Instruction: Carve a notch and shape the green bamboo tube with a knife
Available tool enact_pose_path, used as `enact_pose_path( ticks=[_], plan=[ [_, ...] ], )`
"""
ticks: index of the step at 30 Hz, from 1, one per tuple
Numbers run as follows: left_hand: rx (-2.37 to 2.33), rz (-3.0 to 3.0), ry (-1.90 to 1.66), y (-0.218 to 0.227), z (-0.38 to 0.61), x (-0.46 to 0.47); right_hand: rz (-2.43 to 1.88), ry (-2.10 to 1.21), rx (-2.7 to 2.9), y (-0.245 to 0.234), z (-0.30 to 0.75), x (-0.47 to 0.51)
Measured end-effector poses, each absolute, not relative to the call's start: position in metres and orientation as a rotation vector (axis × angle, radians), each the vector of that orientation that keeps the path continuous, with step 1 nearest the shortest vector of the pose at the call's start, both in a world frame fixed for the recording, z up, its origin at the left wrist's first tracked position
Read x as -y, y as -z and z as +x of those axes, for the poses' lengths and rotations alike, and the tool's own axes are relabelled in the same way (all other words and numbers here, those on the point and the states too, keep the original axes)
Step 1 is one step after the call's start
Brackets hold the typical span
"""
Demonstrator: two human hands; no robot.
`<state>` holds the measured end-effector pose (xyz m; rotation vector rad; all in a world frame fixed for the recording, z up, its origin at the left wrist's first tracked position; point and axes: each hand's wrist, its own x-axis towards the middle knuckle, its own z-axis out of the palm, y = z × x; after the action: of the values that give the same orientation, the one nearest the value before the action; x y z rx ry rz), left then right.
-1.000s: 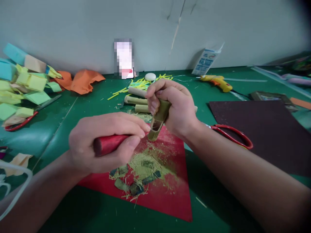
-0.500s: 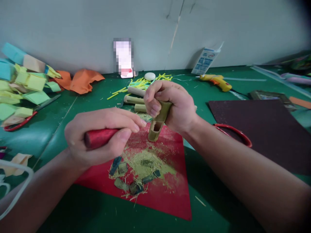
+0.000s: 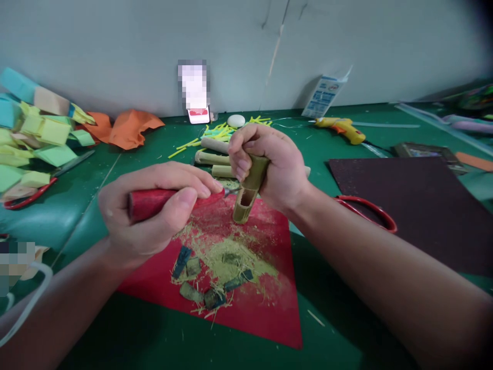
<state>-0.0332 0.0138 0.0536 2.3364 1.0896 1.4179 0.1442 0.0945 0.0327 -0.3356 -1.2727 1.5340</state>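
My left hand (image 3: 169,180) is closed around the red handle of a carving tool (image 3: 148,204). The tool's short metal tip reaches the side of a bamboo tube (image 3: 256,176), by the rim of its cut opening; whether it touches is too small to tell. My right hand (image 3: 283,167) grips the upper part of that tube, which leans slightly with its lower end over a red sheet (image 3: 269,313). On the sheet lie yellowish bamboo dust (image 3: 250,257) and several dark bamboo chips (image 3: 191,293). The tube's upper end is partly covered by my fingers.
Further back are several bamboo pieces (image 3: 210,158), yellow strips (image 3: 185,146), a white oval object (image 3: 236,121) and a phone (image 3: 198,114). To the right lie a yellow glue gun (image 3: 342,128), red scissor handles (image 3: 385,218) and a dark sheet (image 3: 404,205). Paper pieces (image 3: 50,131) crowd the left.
My left hand has raised the tool slightly and turned it, so more of the red handle and its metal tip now show beside the opening. My right hand stays almost still with the tube.
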Motion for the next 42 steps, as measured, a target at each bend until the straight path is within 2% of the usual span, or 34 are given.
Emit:
enact_pose_path(
  ticks=[1, 5, 12, 16, 20, 22, 25, 31, 42],
  plan=[
    [-1.025, 2.200, -1.557, -0.053, -0.031, -0.014, -0.329, -1.524, 1.270, -0.032, 0.144, -0.095],
    [-0.987, 2.066, -1.574, -0.049, -0.027, -0.014, -0.343, -1.502, 1.283, -0.032, 0.144, -0.094],
    [-0.744, 2.444, -1.507, -0.054, -0.034, -0.016, -0.417, -1.446, 1.253, -0.033, 0.143, -0.094],
    [-1.020, 2.471, -1.349, -0.042, -0.033, -0.022, -0.465, -1.412, 1.287, -0.035, 0.140, -0.087],
    [-1.053, 2.376, -1.268, -0.023, -0.033, -0.027, -0.523, -1.394, 1.346, -0.036, 0.140, -0.083],
    [-1.040, 2.263, -1.539, -0.022, -0.033, -0.025, -0.512, -1.385, 1.320, -0.036, 0.142, -0.086],
    [-0.937, 2.178, -1.660, -0.028, -0.033, -0.021, -0.484, -1.391, 1.264, -0.035, 0.143, -0.090],
    [-0.633, 2.427, -1.475, -0.045, -0.039, -0.020, -0.450, -1.391, 1.284, -0.035, 0.139, -0.087],
    [-0.660, 2.617, -1.429, -0.056, -0.036, -0.018, -0.544, -1.374, 1.399, -0.042, 0.134, -0.077]
  ],
)
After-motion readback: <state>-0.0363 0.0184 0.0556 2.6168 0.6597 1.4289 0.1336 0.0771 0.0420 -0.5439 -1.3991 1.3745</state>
